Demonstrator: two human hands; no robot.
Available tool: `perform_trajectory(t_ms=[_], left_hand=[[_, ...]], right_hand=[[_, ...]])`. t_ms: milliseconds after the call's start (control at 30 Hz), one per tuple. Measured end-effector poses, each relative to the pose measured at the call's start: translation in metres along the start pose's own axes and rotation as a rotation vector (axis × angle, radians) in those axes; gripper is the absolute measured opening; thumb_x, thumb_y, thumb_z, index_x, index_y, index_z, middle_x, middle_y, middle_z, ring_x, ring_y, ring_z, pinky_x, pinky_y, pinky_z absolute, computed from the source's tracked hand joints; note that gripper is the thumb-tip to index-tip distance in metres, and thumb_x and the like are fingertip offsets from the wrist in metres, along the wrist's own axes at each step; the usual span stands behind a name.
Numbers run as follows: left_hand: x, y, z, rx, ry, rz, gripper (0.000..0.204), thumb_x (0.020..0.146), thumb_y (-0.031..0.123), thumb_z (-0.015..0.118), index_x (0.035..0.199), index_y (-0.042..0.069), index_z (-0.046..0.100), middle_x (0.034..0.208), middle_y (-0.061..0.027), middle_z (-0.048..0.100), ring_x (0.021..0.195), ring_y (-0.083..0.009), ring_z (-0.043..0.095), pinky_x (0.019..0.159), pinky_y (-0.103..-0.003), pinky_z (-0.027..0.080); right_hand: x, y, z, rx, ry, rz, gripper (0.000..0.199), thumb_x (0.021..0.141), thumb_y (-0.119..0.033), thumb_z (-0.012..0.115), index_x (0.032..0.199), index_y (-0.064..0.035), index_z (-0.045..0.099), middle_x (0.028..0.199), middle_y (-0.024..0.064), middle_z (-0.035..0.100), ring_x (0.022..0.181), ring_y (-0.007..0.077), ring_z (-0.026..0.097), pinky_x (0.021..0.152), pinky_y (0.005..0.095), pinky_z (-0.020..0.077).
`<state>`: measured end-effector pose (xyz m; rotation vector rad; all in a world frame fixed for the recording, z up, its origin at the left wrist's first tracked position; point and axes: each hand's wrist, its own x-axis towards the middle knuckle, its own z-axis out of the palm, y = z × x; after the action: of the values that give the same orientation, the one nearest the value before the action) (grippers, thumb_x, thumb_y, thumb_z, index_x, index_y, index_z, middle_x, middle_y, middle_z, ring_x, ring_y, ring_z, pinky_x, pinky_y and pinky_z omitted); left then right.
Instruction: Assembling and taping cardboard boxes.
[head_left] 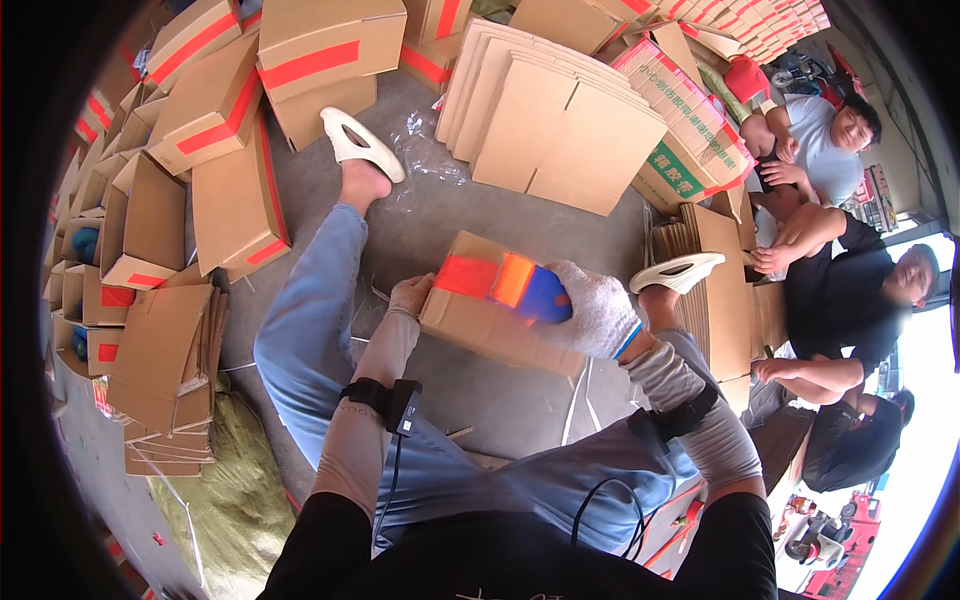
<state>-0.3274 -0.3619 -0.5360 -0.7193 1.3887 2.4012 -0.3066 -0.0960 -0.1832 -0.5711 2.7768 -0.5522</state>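
A brown cardboard box [478, 322] sits between my knees, its right end smeared by motion. My left hand [410, 296] grips its left end. A strip of red tape [466, 276] runs along the top of the box from that end. In a white knitted glove, my right hand [596, 312] is closed on a blue and orange tape dispenser [540, 293], which is against the box's top at the end of the red strip. The glove hides part of the dispenser.
Flattened cartons [560, 130] stand ahead, with another stack [720, 290] by my right foot. Taped boxes [215, 115] pile up at the left, above a green woven sack [240, 490]. Several people [850, 290] sit at the right. Clear plastic film [430, 150] lies on the floor.
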Motion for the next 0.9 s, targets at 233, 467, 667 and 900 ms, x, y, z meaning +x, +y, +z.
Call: perform_trajectory(t_ms=[233,467,667,900], left_hand=[[-0.036,0.090,0.089,0.838,-0.022,0.410,0.069,0.097,0.031,0.062,0.149,-0.007,0.038,0.149,-0.0303,0.046,0.140,-0.0391,0.046,0.115,-0.041,0.038],[-0.104,0.108,0.154,1.740,-0.014,0.783,0.074,0.100,0.034,0.046,0.162,0.008,0.016,0.169,-0.0140,0.018,0.155,-0.0320,0.020,0.123,-0.048,0.023],[-0.121,0.118,0.174,1.961,0.054,0.653,0.080,0.098,0.042,0.047,0.162,0.006,0.015,0.170,-0.0123,0.014,0.157,-0.0303,0.016,0.122,-0.051,0.021],[-0.108,0.121,0.171,2.023,0.077,0.697,0.091,0.093,0.050,0.052,0.163,0.009,0.013,0.171,-0.0121,0.009,0.157,-0.0313,0.014,0.122,-0.053,0.019]], right_hand=[[-0.016,0.005,-0.023,0.005,-0.038,0.151,0.061,0.072,-0.035,0.079,0.120,-0.0044,0.060,0.100,0.0212,0.071,0.096,0.0377,0.071,0.084,0.0448,0.0565],[-0.012,-0.003,-0.011,0.001,-0.076,0.037,0.060,0.071,-0.035,0.078,0.118,-0.0044,0.057,0.099,0.0186,0.071,0.093,0.0392,0.070,0.082,0.0463,0.0572],[0.023,0.010,0.022,-0.237,0.027,-0.002,0.053,0.069,-0.032,0.078,0.112,-0.0040,0.063,0.097,0.0192,0.073,0.093,0.0382,0.071,0.082,0.0460,0.0575],[0.055,-0.026,0.009,-0.294,-0.273,0.070,0.063,0.066,-0.028,0.081,0.122,-0.0036,0.066,0.109,0.0157,0.074,0.105,0.0313,0.072,0.087,0.0424,0.0579]])
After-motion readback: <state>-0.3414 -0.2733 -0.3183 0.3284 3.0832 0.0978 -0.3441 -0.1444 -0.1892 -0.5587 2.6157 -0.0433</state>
